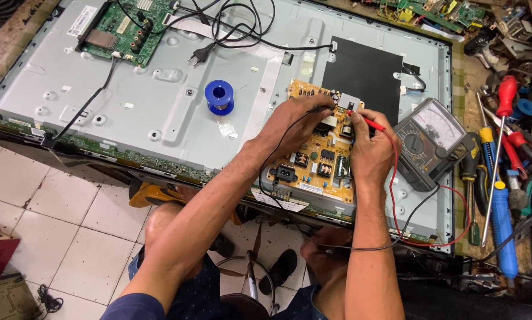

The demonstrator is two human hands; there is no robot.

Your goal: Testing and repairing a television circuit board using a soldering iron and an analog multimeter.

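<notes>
Over the yellow circuit board (316, 157), a red probe (371, 122) is pinched in the closed right hand (369, 151), and a black probe (319, 109) is held in the closed left hand (295, 121). Both tips are pressed near the board's top edge, so a testing step seems to be in hand. Next, the dial on the grey meter (428, 142) just beside the board should be read while both hands are kept steady.

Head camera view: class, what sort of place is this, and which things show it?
Probably an electronics repair workshop. An opened flat-screen television lies back-up, both hands hold meter probes on its yellow power board, an analog multimeter sits beside it, and screwdrivers lie alongside.
</notes>
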